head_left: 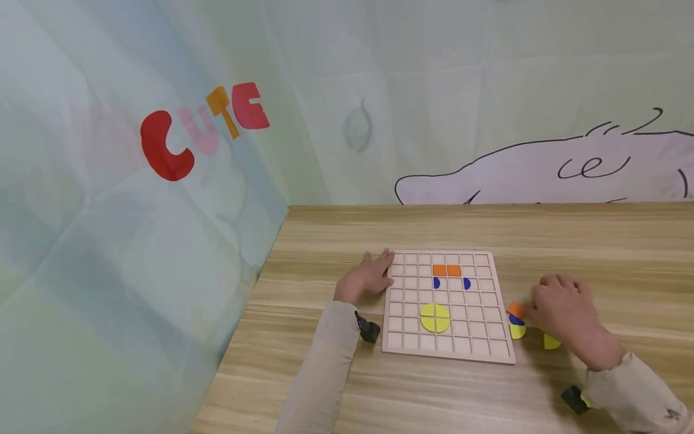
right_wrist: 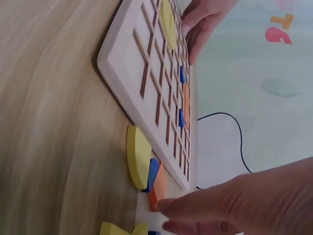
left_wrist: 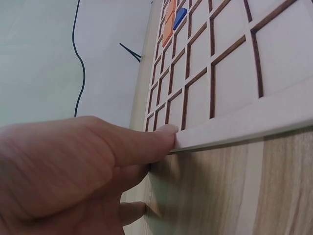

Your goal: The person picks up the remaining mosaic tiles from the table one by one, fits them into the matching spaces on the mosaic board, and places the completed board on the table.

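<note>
A pale grid board (head_left: 403, 344) lies on the table. Two orange squares (head_left: 453, 270), two blue half-discs (head_left: 467, 283) and a yellow disc of quarter pieces (head_left: 429, 324) sit in its cells. My left hand (head_left: 370, 276) rests at the board's left edge, its thumb (left_wrist: 164, 139) on the rim and the other fingers extended beyond it. Beside the board's right edge, my right hand (head_left: 566, 310) reaches down, a fingertip right at a loose orange square (right_wrist: 157, 188). A blue piece (right_wrist: 151, 174) and a yellow quarter piece (right_wrist: 139, 157) lie against that square. The right palm's underside is hidden.
Another yellow piece (head_left: 551, 342) lies partly under the right hand. The wooden table (head_left: 336, 235) meets a printed cloth backdrop (head_left: 347, 72) at the back and left. Dark wrist devices (head_left: 368, 329) sit at both cuffs.
</note>
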